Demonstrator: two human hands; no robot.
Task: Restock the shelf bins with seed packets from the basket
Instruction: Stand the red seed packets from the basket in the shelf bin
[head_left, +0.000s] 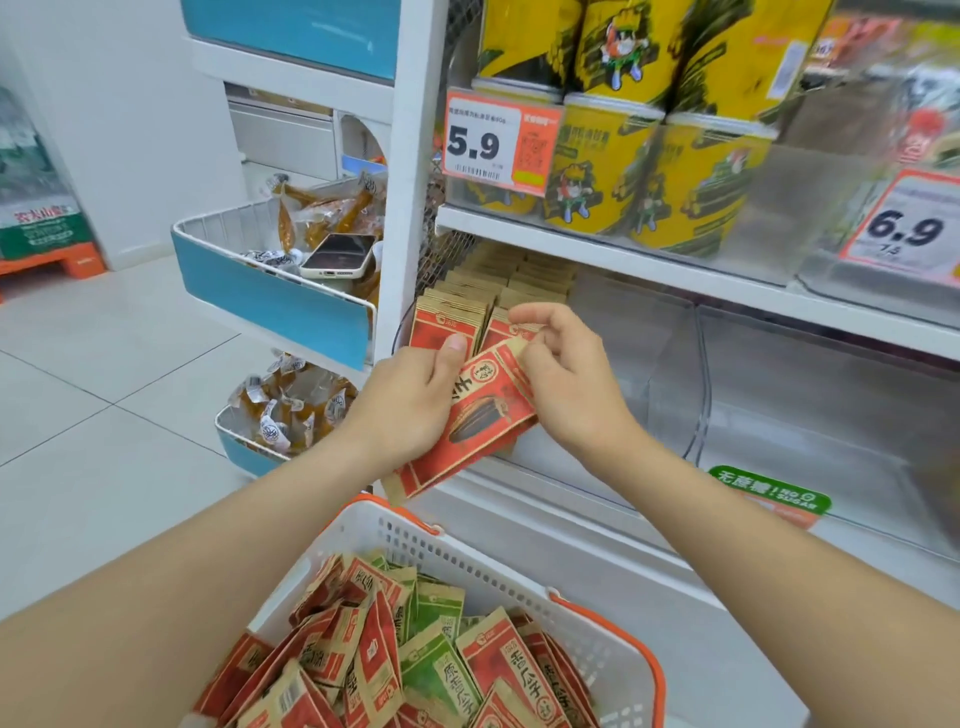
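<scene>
A red seed packet (483, 415) is held tilted in front of the lower shelf, above the far rim of the basket (467, 564). The packet is gripped from the left by the left grip (410, 400): the thumb is laid across the printed face, and the fingers are hidden behind it. The upper right edge of the packet is pinched by the right grip (566, 379), whose fingers are curled.

Just behind both grips, a clear shelf bin (691, 395) is located at the left end of the shelf. Rows of stocked packets (467, 306) are stood upright in its left part.

The basket is white with orange handles and is heaped with loose packets (426, 670), red and green.

On the shelf above, yellow cans (608, 171) are stacked behind a price tag (480, 143) marked 5.9. To the left, a phone (337, 254) is laid in a blue-fronted tray (270, 296).
</scene>
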